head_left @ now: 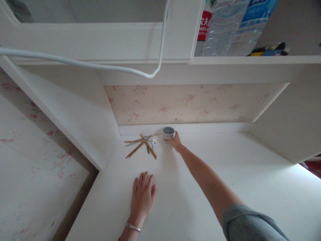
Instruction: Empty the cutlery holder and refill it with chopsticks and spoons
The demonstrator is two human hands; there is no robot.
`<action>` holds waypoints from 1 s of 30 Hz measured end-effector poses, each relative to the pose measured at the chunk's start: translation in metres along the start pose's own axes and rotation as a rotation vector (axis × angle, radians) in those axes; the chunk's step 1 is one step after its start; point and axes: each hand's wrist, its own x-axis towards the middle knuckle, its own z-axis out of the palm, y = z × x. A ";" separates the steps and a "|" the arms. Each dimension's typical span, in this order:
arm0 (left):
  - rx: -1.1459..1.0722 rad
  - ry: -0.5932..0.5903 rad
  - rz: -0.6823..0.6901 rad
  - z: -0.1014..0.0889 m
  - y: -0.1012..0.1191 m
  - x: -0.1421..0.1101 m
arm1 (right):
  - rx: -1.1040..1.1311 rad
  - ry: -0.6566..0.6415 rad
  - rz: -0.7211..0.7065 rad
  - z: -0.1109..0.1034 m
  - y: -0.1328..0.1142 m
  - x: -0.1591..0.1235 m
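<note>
Cup (168,136) clasped in right hand (175,141) at the back of the bench (195,207), with left hand (143,194) flat and empty, so could easily clip the white spoon (154,143) or scatter those chopsticks (135,150) close by if nudged leftward too carelessly tbh.

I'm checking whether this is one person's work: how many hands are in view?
2: the left hand rests palm-down on the white desk; the right hand holds the cup near the desk's back edge.

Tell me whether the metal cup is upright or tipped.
Upright. The metal cup has its open end facing up, its inside visible from above, with the right hand at its side.
</note>
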 end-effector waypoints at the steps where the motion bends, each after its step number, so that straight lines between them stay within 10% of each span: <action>1: -0.009 0.007 -0.003 0.000 0.000 0.000 | 0.002 0.003 0.020 -0.004 0.001 -0.006; 9: -0.207 0.006 -0.080 -0.012 0.015 0.015 | 0.107 -0.118 0.075 -0.053 0.016 -0.110; 16: -0.533 -0.291 -0.108 -0.013 0.074 0.047 | 0.083 -0.320 -0.002 -0.067 0.029 -0.211; 30: -0.344 -0.349 -0.054 0.001 0.085 0.043 | -0.035 -0.377 -0.148 -0.074 0.024 -0.217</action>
